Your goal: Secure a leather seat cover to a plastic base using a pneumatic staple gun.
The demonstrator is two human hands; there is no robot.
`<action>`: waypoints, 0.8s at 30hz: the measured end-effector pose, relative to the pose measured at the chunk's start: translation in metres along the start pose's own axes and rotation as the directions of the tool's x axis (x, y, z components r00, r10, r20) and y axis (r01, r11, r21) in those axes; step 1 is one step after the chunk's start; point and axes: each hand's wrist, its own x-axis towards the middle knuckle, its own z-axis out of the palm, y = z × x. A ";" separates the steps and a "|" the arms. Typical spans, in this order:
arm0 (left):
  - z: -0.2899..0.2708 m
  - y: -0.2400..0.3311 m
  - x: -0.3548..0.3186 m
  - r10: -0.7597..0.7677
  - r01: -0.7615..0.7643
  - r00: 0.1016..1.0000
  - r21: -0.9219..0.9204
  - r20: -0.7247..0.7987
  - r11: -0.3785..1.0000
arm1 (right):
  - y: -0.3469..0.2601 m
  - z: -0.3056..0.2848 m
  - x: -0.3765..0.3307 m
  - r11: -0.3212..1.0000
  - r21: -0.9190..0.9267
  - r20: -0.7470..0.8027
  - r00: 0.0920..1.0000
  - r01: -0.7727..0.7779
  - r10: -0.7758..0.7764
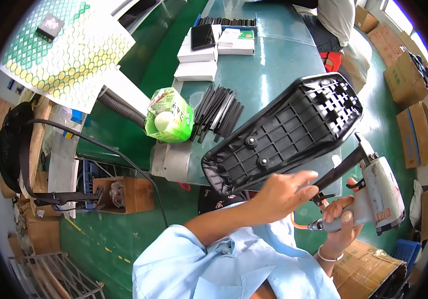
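Observation:
My right hand (pixel 342 215) is wrapped round the grip of a grey pneumatic staple gun (pixel 384 192), with an air hose fitting (pixel 315 225) at its lower end. The gun's long dark magazine slants toward my left hand (pixel 285 195). That hand's fingers are stretched out close to the magazine's end; whether they touch it I cannot tell. Beyond my hands, a black vehicle seat (pixel 281 134) lies underside up on the green table (pixel 293 45). Its ribbed plastic base shows two bolts, and the black cover is folded over the rim.
Left of the seat lie several thin dark strips (pixel 216 112) and a green packet (pixel 169 115). White boxes (pixel 195 71) and a black tablet-like device (pixel 202 37) are farther back. A black cable (pixel 124 155) hangs at the left. Cardboard boxes (pixel 368 269) stand at the right; another person (pixel 336 20) is beyond the table.

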 end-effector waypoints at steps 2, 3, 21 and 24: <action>-0.034 0.022 0.020 0.203 -0.177 0.968 0.174 -0.150 0.969 | 0.000 -0.015 0.004 0.997 -0.081 -0.058 0.998 -0.012 0.007; -0.052 0.037 0.034 0.242 -0.190 0.954 0.264 -0.178 0.946 | -0.003 -0.027 -0.001 0.991 -0.127 -0.063 0.997 0.041 -0.049; -0.191 -0.064 0.100 -0.275 0.482 0.865 0.850 -0.421 0.214 | 0.012 -0.045 0.001 0.958 -0.221 -0.204 0.969 -0.182 0.137; -0.195 -0.075 0.095 -0.124 0.475 0.880 0.840 -0.458 0.263 | 0.013 -0.047 0.000 0.959 -0.224 -0.199 0.971 -0.176 0.132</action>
